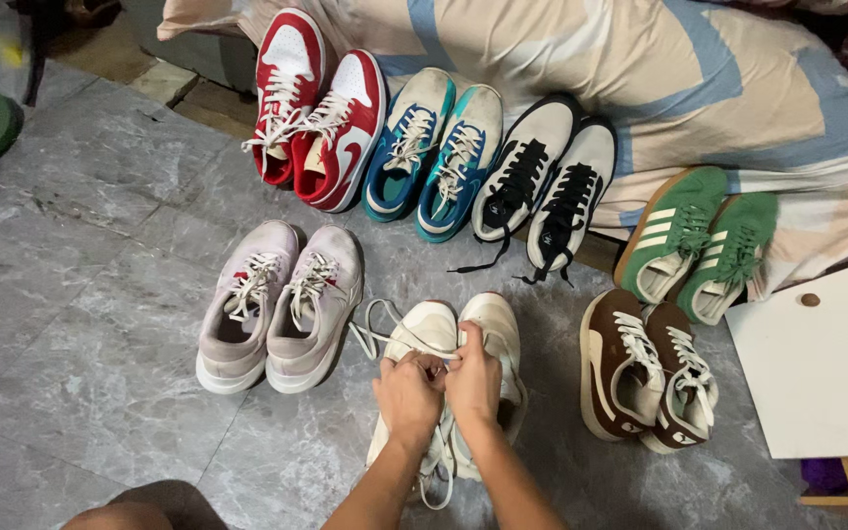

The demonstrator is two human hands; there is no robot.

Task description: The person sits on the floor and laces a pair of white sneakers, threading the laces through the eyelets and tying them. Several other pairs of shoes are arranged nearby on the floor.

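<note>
So you're crouching over the white sneakers (458,353) on the grey tiled floor (80,294), both hands working the lace (375,329) over the left shoe's tongue. Your left hand (409,393) and right hand (473,383) are touching each other, each grip pinching lace. The pair's long axis is running 12 to 6, toes at 12, and the loose lace is trailing off toward 10, nearer your left hand.

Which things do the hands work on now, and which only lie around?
In hand: left hand and right hand gripping white laces of cream sneakers.

Lying about: red-white high-tops, teal sneakers, black-laced white sneakers, green suede sneakers, brown sneakers, pale pink sneakers.
</note>
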